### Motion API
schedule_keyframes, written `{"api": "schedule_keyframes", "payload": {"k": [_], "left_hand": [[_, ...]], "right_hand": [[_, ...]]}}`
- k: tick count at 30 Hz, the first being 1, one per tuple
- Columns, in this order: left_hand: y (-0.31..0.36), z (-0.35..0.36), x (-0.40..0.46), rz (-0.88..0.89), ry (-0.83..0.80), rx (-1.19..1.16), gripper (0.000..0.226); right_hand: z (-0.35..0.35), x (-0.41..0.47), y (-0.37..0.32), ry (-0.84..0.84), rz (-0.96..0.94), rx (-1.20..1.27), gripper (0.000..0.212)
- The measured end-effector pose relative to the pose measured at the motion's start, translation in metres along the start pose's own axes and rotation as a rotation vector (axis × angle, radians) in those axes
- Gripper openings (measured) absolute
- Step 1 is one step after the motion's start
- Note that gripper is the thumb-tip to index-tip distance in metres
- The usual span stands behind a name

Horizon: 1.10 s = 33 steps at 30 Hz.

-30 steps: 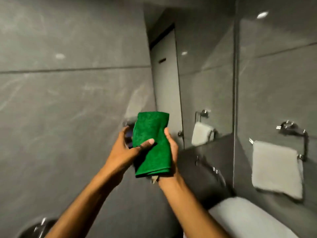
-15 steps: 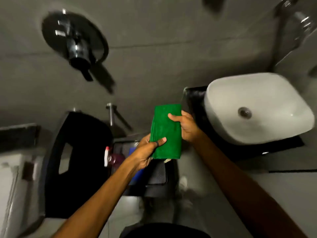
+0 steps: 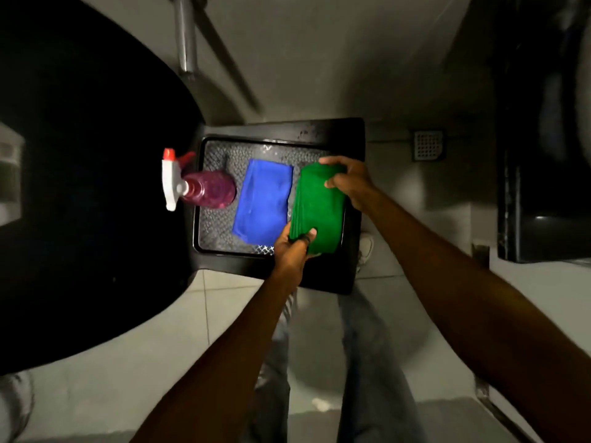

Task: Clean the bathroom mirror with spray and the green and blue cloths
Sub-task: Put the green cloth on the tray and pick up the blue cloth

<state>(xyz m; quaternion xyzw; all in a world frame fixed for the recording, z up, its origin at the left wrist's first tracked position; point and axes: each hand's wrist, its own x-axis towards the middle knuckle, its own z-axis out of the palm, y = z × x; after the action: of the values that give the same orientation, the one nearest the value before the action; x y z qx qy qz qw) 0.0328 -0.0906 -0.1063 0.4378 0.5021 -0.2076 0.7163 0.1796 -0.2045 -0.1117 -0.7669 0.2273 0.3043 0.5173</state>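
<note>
**A:** What was nearest the camera?

**B:** Two bare forearms reached down over the person's trouser legs and a pale tiled floor (image 3: pixel 96 394). Both hands met on a folded green cloth (image 3: pixel 319 206).

**A:** How did the left hand (image 3: pixel 292 251) hold it?

**B:** It was closed on the cloth's near corner, thumb pressed flat on top and the fingers tucked beneath, out of sight.

**A:** And the right hand (image 3: pixel 350 183)?

**B:** It gripped the far end, fingers curled over the top edge, thumb lying along the cloth's right side. Neither hand was spread open.

**A:** Where was the cloth?

**B:** At the right side of a black tray (image 3: pixel 332 132) with a patterned base. Whether it rested on the tray or was held just above it could not be told.

**A:** What lay beside it?

**B:** A folded blue cloth (image 3: pixel 263 203) lay flat in the tray, just left of the green one, its near corner at the left hand's knuckles. Further left stood a spray bottle (image 3: pixel 208 188) of pink liquid, its white trigger head and red nozzle overhanging the tray's left rim.

**A:** And beyond?

**B:** A large black shape (image 3: pixel 80 187) filled the left; a metal pipe (image 3: pixel 185 36) rose past the tray; a floor drain (image 3: pixel 428 145) sat to the right.
</note>
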Motion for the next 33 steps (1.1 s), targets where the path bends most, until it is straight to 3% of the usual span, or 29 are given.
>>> {"api": "schedule_keyframes", "payload": {"k": [2,5,7,9,12,16,21,25,27,29,31,33], "left_hand": [[0.000,-0.004,0.002,0.083,0.135,0.155,0.034],[0.001,-0.020,-0.009,0.380,0.488,0.596,0.026],[0.015,-0.030,-0.011,0.515,0.584,0.721,0.033],[0.037,-0.043,-0.002,0.475,0.612,0.860,0.055],[0.065,-0.059,0.018,0.210,0.521,1.077,0.089],[0.090,-0.064,0.016,0.153,0.369,1.124,0.061],[0.115,-0.041,-0.016,0.120,0.243,0.607,0.040],[0.152,-0.002,-0.072,0.113,0.111,0.269,0.017],[0.174,0.024,-0.107,0.088,-0.002,0.171,0.022],[0.201,0.054,-0.154,0.071,-0.168,0.148,0.024],[0.227,0.083,-0.197,0.133,-0.303,0.234,0.026],[0.252,0.111,-0.237,0.288,-0.373,0.467,0.027]], "right_hand": [[0.005,0.005,0.004,0.002,-0.070,-0.083,0.051],[0.005,-0.002,-0.001,0.056,-0.254,-0.251,0.041],[0.003,-0.013,-0.007,0.123,-0.354,-0.317,0.038],[0.004,-0.026,-0.015,0.134,-0.367,-0.321,0.036],[0.006,-0.044,-0.015,0.057,-0.275,-0.248,0.032],[0.006,-0.075,-0.013,-0.048,-0.180,-0.027,0.030],[-0.004,-0.112,-0.013,-0.096,0.078,0.277,0.031],[-0.012,-0.147,-0.027,-0.077,0.350,0.655,0.038],[-0.013,-0.164,-0.043,-0.121,0.457,0.877,0.045],[-0.026,-0.184,-0.080,-0.118,0.437,1.144,0.051],[-0.046,-0.201,-0.125,-0.103,0.289,1.330,0.048],[-0.074,-0.214,-0.175,-0.152,0.084,1.442,0.043]]}}
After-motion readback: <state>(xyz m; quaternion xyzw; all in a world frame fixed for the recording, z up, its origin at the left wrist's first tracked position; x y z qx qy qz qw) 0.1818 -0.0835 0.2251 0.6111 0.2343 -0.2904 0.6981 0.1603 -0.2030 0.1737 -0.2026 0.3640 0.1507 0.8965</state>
